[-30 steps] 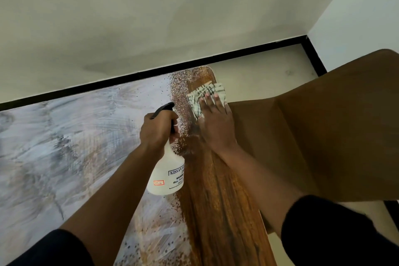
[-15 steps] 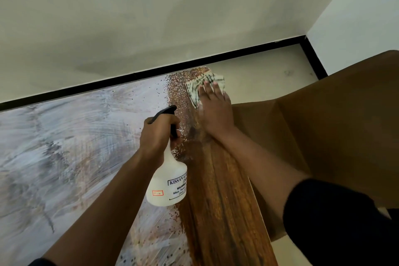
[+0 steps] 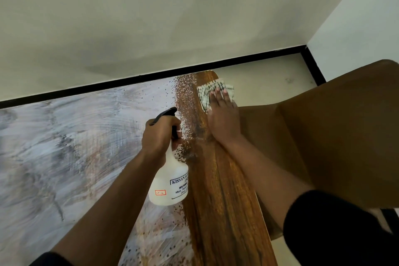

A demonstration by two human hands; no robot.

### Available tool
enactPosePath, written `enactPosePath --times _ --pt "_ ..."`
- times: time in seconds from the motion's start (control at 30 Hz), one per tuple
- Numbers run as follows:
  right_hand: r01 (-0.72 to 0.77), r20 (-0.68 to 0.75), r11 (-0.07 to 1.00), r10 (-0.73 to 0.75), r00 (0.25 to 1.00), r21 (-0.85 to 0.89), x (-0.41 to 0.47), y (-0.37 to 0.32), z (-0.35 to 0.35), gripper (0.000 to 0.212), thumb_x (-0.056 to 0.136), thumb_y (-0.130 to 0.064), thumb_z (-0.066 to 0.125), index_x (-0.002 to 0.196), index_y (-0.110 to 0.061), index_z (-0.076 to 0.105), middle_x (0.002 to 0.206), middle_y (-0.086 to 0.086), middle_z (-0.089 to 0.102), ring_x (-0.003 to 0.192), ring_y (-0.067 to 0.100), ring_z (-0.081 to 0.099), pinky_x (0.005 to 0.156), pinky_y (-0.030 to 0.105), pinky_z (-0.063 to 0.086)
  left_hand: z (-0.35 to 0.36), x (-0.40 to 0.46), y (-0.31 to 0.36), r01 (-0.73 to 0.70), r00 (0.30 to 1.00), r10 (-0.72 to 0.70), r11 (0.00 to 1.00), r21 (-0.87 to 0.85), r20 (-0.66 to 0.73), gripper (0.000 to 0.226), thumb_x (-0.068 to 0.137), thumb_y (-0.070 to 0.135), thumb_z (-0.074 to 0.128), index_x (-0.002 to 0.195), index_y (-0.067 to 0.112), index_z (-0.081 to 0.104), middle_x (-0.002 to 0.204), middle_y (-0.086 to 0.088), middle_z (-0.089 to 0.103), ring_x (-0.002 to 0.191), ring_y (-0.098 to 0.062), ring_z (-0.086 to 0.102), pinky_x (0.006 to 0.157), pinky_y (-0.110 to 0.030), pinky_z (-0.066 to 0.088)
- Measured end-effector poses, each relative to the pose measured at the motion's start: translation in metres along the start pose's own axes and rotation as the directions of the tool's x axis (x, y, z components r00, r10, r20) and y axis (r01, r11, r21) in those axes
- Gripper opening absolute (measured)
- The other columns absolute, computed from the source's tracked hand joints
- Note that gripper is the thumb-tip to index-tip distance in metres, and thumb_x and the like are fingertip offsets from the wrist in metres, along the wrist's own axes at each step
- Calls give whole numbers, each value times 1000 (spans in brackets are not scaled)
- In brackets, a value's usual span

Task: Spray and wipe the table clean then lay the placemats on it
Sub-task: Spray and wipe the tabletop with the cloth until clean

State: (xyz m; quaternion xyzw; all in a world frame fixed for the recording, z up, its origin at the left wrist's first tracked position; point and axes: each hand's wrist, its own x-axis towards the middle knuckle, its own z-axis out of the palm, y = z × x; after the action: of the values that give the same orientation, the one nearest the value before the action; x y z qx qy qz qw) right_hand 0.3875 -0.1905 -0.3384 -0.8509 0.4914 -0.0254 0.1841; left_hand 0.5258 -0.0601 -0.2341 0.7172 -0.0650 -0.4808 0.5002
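Note:
A wooden table (image 3: 218,211) fills the lower left; most of it is smeared whitish, and a brown strip along its right edge shows bare wood. My left hand (image 3: 159,138) grips a white spray bottle (image 3: 170,181) by its black trigger head, holding it just above the table. My right hand (image 3: 223,119) presses flat, fingers straight, on a white checked cloth (image 3: 205,95) at the table's far right corner. The cloth partly overhangs the right edge. No placemats are in view.
A brown chair (image 3: 323,136) stands close against the table's right side, its backrest rising at the right. A pale wall with a black skirting (image 3: 151,75) runs just behind the table. Light floor shows in the far corner.
My right hand has slid the cloth farther away along the right edge toward the far corner. My left hand and the bottle have stayed nearly in place.

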Motion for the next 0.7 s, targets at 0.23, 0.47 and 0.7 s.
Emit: enactPosePath --times 0.23,0.47,0.7 --pt "3 -29 1000 -3 1000 -23 -97 8 13 65 102 -36 31 162 -18 15 170 3 7 158 25 -1 126 52 16 2 -5 -3 43 999 -42 999 25 -13 18 92 5 61 97 18 73 64 -10 62 58 -26 57 47 -29 41" --pt "10 9 1000 -10 1000 -23 -17 -2 9 61 107 -32 37 162 -19 13 171 4 4 157 28 -3 126 53 12 -10 -17 -11 64 998 -65 995 -74 -11 40 95 1 58 125 24 68 72 -9 59 60 -24 57 43 -27 42" --pt "51 66 998 -48 997 -48 75 -32 -8 59 107 -28 36 162 -16 18 170 10 9 157 32 2 124 54 15 -30 -29 -25 50 998 -56 991 -122 -41 40 95 0 58 119 29 69 67 -7 61 54 -19 58 61 -40 45"
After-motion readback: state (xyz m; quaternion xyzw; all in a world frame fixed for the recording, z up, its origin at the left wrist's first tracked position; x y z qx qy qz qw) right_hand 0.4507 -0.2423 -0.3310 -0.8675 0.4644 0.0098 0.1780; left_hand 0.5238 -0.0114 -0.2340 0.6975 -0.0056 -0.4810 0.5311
